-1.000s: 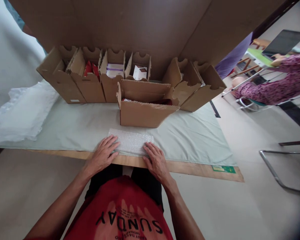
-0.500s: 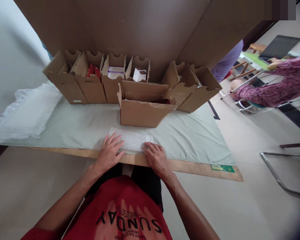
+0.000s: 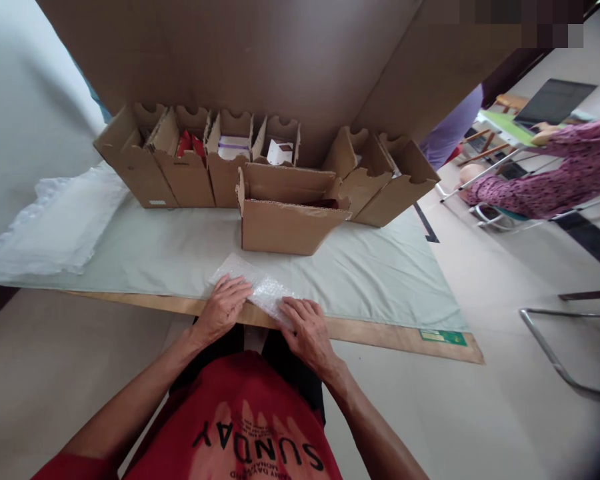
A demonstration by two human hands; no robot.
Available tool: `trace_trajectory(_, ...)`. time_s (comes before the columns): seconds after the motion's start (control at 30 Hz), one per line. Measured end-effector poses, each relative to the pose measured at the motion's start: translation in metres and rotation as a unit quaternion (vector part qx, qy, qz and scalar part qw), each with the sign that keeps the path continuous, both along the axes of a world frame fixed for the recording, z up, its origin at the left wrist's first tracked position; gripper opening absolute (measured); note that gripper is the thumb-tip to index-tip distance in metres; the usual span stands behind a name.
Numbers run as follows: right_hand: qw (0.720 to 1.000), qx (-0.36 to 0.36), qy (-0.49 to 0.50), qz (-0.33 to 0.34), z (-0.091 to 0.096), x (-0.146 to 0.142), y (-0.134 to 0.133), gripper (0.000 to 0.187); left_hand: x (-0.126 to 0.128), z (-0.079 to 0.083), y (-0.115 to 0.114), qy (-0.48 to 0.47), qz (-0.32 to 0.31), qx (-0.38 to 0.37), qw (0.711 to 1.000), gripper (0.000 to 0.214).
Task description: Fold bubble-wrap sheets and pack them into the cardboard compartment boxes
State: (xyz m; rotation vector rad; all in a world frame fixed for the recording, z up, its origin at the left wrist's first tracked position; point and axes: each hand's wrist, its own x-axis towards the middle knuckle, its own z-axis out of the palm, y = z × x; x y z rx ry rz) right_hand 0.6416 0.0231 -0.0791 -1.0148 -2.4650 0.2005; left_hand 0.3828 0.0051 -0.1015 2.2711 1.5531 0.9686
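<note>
A folded strip of clear bubble wrap (image 3: 267, 290) lies slantwise at the table's front edge, its right end nearer to me. My left hand (image 3: 225, 305) rests over the near left side, fingers bent and close together, gripping it. At the right end my right hand (image 3: 306, 327) has hold of the strip, fingers on top and thumb lower down. Whether anything is wrapped inside, I cannot tell. Just beyond the strip stands an open cardboard box (image 3: 280, 230) with something dark red in it.
Several cardboard file boxes (image 3: 190, 183) line the back against a tall cardboard panel (image 3: 240, 60). Stacked bubble wrap sheets (image 3: 60, 220) lie at the left on the pale green cloth (image 3: 380, 280). A person in a patterned pink sleeve (image 3: 570, 157) sits by a laptop (image 3: 555, 103) at the right.
The bubble wrap strip has turned, its right end coming toward me. My right hand has moved slightly nearer and left with it; my left hand's fingers have drawn closer together.
</note>
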Motion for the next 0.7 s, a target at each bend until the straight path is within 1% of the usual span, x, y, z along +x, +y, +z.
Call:
trace_trajectory(0.1,0.999,0.008,0.042,0.008,0.005,0.001,0.003,0.032,-0.008,0.000,-0.003,-0.038,-0.010,0.018,0.999,0.036)
trace_trajectory(0.2,0.996,0.013,0.090,0.027,0.016,-0.003,0.001,0.027,-0.010,0.006,-0.013,-0.018,0.012,0.050,0.999,0.037)
trace_trajectory(0.33,0.989,0.009,0.102,0.102,0.036,-0.017,-0.008,0.022,-0.002,0.015,-0.038,0.031,0.066,0.056,0.996,0.039)
trace_trajectory(0.43,0.981,-0.035,0.108,0.158,0.045,-0.028,-0.012,0.020,0.003,0.012,-0.056,0.003,0.093,0.048,0.995,0.031)
trace_trajectory(0.5,0.975,-0.069,0.115,0.179,0.044,-0.031,-0.011,0.023,0.002,0.007,-0.063,-0.045,0.107,0.042,0.992,0.026)
trace_trajectory(0.57,0.971,-0.093,0.121,0.183,0.038,-0.034,-0.007,0.027,-0.002,0.003,-0.068,-0.087,0.115,0.040,0.989,0.023)
trace_trajectory(0.63,0.968,-0.109,0.133,0.183,0.033,-0.036,-0.005,0.028,-0.007,0.003,-0.068,-0.109,0.109,0.046,0.987,0.022)
trace_trajectory(0.7,0.961,-0.127,0.152,0.194,0.032,-0.040,-0.005,0.028,-0.012,0.005,-0.064,-0.123,0.087,0.050,0.987,0.022)
